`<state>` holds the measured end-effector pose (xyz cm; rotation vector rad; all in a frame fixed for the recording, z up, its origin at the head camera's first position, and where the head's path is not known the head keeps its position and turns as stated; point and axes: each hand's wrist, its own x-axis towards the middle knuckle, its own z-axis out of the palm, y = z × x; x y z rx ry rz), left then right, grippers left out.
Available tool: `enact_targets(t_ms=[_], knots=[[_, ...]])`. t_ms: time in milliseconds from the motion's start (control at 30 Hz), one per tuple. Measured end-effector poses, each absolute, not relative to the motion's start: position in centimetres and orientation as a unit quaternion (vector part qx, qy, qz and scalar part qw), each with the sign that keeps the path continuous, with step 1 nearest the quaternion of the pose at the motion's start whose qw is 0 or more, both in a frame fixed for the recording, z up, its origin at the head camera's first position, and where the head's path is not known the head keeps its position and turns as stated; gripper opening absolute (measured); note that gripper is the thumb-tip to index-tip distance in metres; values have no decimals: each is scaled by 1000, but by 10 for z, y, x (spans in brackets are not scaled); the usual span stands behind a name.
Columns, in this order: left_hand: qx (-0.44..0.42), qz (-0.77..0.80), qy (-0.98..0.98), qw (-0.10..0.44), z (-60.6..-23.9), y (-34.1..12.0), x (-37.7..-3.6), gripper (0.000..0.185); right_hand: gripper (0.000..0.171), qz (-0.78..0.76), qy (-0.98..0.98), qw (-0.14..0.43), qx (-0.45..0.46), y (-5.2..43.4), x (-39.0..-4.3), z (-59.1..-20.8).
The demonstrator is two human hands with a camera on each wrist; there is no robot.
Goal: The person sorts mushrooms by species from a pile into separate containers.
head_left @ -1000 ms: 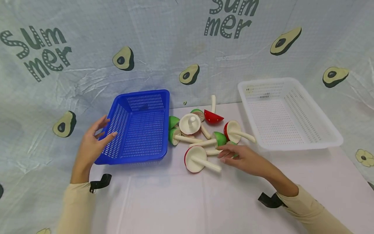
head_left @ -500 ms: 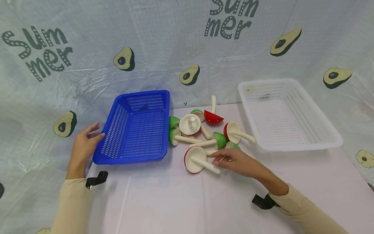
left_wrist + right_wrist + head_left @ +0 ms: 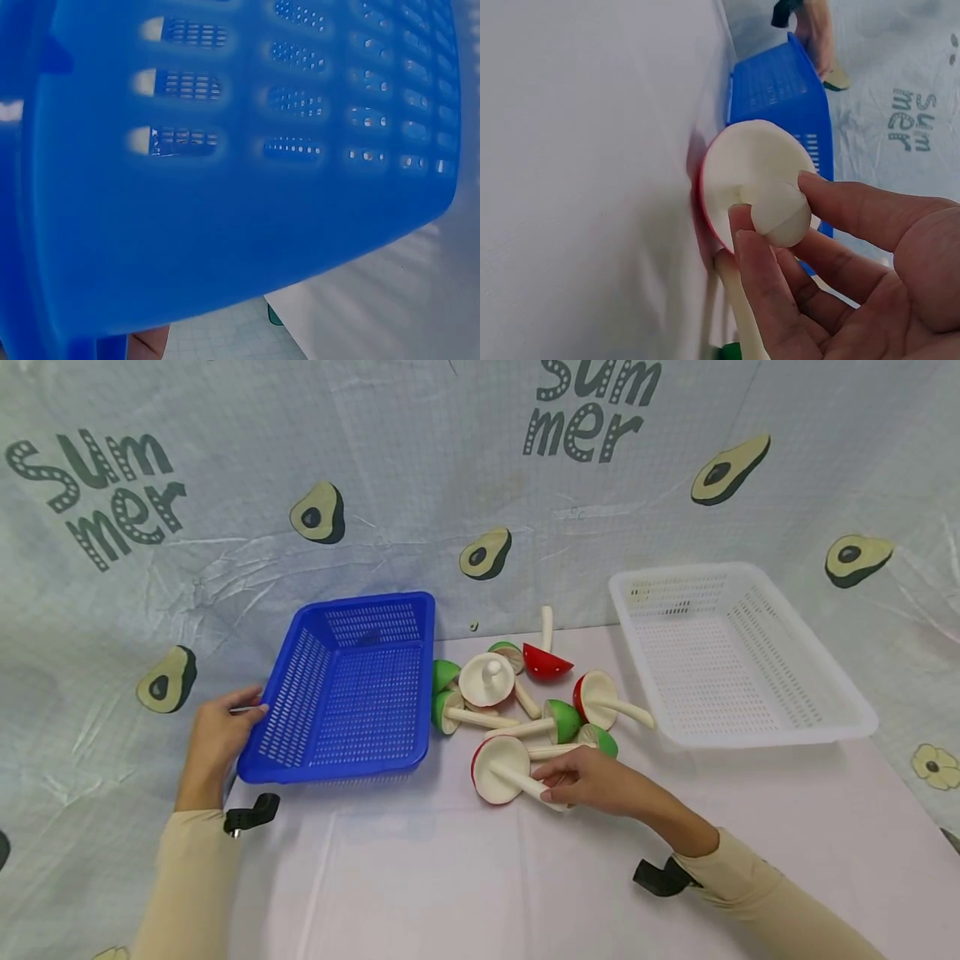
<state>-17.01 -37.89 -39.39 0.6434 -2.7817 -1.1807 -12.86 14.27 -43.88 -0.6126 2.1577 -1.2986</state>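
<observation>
**Left hand on the blue basket, right hand on a red mushroom stem**

Take the blue basket (image 3: 352, 685) as your landmark. Your left hand (image 3: 216, 737) is at its left wall, near the front corner, with the fingers laid against the rim; the head view does not show plainly whether they curl round it, and the left wrist view shows only the blurred blue wall (image 3: 225, 165) filling the frame, so I cannot tell how firmly you hold it.

The basket sits on the pale counter (image 3: 450, 868), tilted, with its far end against the avocado-print cloth (image 3: 225, 527).

Just right of the basket lies the heap of toy mushrooms (image 3: 525, 702), some with green caps, some with red, all with cream stems. Nearest you, at the front of the heap, is the red mushroom (image 3: 500, 768), lying on its side with the cream underside facing you. Your right hand (image 3: 592, 781) pinches its stem (image 3: 780, 214) between thumb and fingertips (image 3: 759, 259), close to the stem's free end. The cap rests on the counter.

Far right of the blue basket, beyond the heap, stands the white basket (image 3: 735, 660), well apart from your right hand.
</observation>
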Motion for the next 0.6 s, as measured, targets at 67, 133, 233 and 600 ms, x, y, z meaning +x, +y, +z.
enact_targets(t_ms=[67,133,233,600], knots=[[212,-381,-900,23,-395,-378,-171,50,38,-483,800,276,-224,142,-128,-438],[215,-379,-900,21,-395,-378,-171,50,38,-478,803,279,-221,141,-128,-438],[218,-377,-900,21,-395,-378,-171,49,37,-464,811,277,-223,137,-129,-439],[213,-380,-900,23,-397,-379,-171,47,33,-489,799,287,-201,128,-134,-441]])
